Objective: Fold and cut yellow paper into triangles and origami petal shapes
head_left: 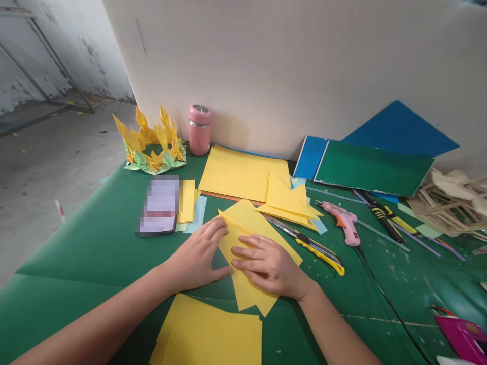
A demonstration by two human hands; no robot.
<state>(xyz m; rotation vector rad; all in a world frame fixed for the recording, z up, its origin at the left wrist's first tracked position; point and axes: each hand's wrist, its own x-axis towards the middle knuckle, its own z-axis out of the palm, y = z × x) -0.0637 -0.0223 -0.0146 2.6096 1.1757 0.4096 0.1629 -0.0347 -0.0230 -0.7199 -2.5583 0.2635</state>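
In the head view, a folded yellow paper sheet lies mid-table on the green cover. The left hand, fingers spread flat, pins its left edge; the right hand presses its centre, palm down. Seemingly a crease is being flattened; the next fold calls for aligned edges

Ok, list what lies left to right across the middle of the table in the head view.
Phone → left hand → right hand → yellow utility knife → pink glue gun → black and yellow tool → pile of wooden sticks.
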